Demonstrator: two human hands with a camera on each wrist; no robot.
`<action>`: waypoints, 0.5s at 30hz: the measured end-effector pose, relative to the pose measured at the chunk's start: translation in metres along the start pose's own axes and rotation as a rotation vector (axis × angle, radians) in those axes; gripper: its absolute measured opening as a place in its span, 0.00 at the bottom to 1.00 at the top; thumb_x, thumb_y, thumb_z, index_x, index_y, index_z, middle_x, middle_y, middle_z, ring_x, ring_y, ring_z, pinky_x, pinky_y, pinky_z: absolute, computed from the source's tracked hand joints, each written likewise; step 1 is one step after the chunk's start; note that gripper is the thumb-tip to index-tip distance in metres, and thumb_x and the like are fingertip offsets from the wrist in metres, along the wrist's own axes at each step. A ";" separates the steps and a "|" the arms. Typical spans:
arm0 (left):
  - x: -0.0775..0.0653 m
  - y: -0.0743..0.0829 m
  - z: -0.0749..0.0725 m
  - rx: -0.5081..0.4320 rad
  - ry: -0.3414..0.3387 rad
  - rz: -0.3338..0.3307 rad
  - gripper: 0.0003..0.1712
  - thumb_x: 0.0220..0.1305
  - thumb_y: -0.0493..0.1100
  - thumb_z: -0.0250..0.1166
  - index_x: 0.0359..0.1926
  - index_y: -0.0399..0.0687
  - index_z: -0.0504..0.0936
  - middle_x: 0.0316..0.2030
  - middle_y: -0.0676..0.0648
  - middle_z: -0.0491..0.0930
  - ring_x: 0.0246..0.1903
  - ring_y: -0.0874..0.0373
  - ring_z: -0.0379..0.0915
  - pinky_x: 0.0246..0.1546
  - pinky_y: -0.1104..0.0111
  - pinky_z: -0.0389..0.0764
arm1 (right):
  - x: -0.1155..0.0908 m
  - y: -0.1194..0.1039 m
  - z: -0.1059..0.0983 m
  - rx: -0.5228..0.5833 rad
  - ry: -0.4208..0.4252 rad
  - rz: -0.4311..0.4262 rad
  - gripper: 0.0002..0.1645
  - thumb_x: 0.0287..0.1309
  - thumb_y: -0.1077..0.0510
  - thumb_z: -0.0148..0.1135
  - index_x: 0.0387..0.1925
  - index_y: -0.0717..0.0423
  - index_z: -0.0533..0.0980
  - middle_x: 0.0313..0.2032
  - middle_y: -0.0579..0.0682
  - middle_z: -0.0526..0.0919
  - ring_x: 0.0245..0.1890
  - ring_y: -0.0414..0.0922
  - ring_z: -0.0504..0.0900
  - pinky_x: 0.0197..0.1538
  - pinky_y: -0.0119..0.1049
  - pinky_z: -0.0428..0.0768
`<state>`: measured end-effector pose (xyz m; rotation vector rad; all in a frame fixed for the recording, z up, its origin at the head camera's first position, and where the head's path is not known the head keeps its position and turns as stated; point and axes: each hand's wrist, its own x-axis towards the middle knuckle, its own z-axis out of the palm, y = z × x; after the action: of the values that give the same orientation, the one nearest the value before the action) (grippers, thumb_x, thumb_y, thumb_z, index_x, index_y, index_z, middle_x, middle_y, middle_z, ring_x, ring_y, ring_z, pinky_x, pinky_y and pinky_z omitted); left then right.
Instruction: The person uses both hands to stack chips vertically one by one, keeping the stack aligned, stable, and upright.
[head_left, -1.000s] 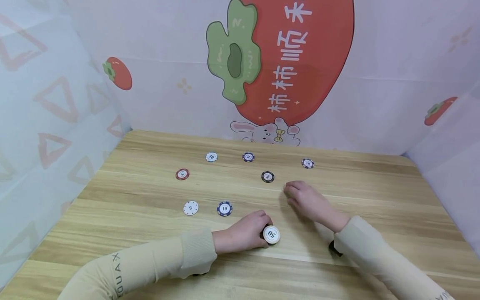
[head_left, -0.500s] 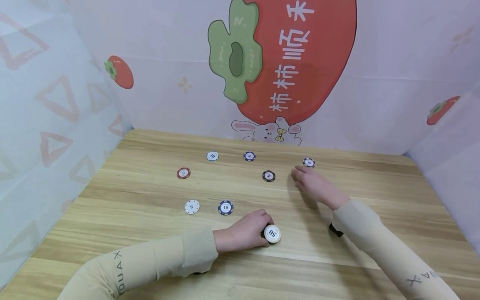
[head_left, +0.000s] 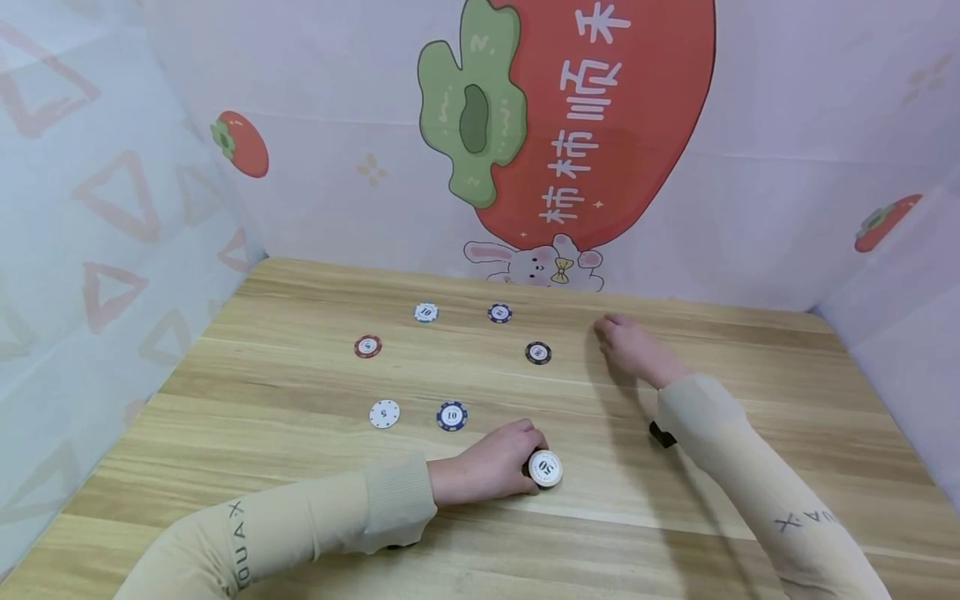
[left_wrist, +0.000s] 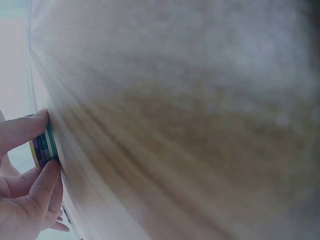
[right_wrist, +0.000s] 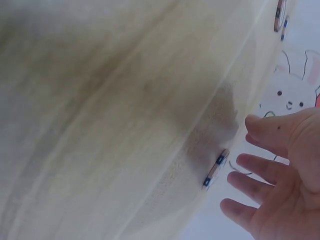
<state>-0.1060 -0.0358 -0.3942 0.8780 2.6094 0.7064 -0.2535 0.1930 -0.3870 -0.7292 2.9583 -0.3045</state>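
Note:
My left hand (head_left: pixel 487 464) grips a short stack of poker chips (head_left: pixel 545 468) on the table, its top chip pale and marked 50. In the left wrist view, thumb and fingers pinch the stack (left_wrist: pixel 46 145) from both sides, and coloured edges show between them. At the back right, my right hand (head_left: pixel 636 346) reaches over a single poker chip that it hides in the head view. The right wrist view shows this blue-and-white-edged chip (right_wrist: pixel 216 169) lying flat, with the spread, slightly bent fingers (right_wrist: pixel 250 187) apart from it.
Several single chips lie flat on the wooden table (head_left: pixel 300 517): black (head_left: pixel 538 352), blue (head_left: pixel 500 312), light blue (head_left: pixel 427 312), red (head_left: pixel 368 347), white (head_left: pixel 385 414) and another blue chip (head_left: pixel 452 416). A printed cloth (head_left: pixel 337 200) hangs behind the table.
My right hand has moved away from me and slightly right, until it covers the far-right blue chip in the head view. My left hand keeps its grip on the stack in place.

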 end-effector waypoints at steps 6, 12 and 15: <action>0.000 -0.001 0.001 0.010 0.009 0.006 0.20 0.44 0.40 0.74 0.40 0.45 0.78 0.34 0.56 0.70 0.34 0.68 0.67 0.40 0.78 0.70 | 0.007 0.005 -0.002 0.020 -0.038 0.069 0.24 0.62 0.64 0.50 0.57 0.75 0.64 0.58 0.74 0.61 0.58 0.67 0.62 0.60 0.56 0.61; 0.001 -0.001 0.002 0.014 0.014 0.011 0.20 0.43 0.40 0.74 0.39 0.45 0.78 0.34 0.56 0.70 0.34 0.68 0.66 0.40 0.78 0.70 | 0.008 0.012 -0.001 0.014 -0.012 0.079 0.22 0.62 0.65 0.50 0.55 0.76 0.65 0.54 0.74 0.66 0.55 0.67 0.66 0.58 0.55 0.64; 0.000 -0.001 0.002 0.015 0.014 0.009 0.20 0.43 0.40 0.74 0.39 0.45 0.78 0.34 0.56 0.70 0.34 0.68 0.67 0.40 0.78 0.70 | 0.008 0.013 0.001 0.017 0.008 0.073 0.20 0.62 0.67 0.48 0.54 0.76 0.67 0.52 0.74 0.68 0.52 0.67 0.68 0.56 0.55 0.67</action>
<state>-0.1060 -0.0356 -0.3961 0.8928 2.6279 0.6987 -0.2662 0.2006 -0.3906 -0.6172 2.9771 -0.3274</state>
